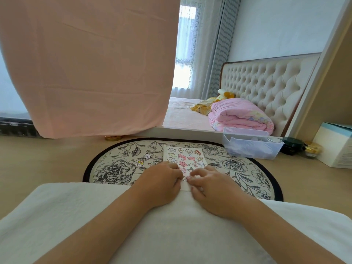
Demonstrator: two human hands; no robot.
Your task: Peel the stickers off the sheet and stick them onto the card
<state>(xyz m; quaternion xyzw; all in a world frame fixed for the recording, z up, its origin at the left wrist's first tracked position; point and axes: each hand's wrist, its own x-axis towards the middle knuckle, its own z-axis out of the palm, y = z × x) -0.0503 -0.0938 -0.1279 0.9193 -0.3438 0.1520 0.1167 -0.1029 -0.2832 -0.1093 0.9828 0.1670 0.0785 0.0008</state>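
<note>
White cloth lies nearest, spread over the counter's near edge with both bare forearms resting across it. Past it, the left hand has its grip curled over the near left edge of the sticker sheet, holding it down. The right hand has its fingers bent, with the fingertips touching the sheet's near end just beside the left hand; whether this grip pinches a sticker cannot be told. The sheet lies flat, long side running near to far, on a round floral mat with a black rim. Two small stickers sit on the mat just left of the sheet. To the right, off the mat, stands a clear plastic box, then a dark jar and a white carton. Far left hangs a pink cloth; far right is a bed with a folded pink quilt.
</note>
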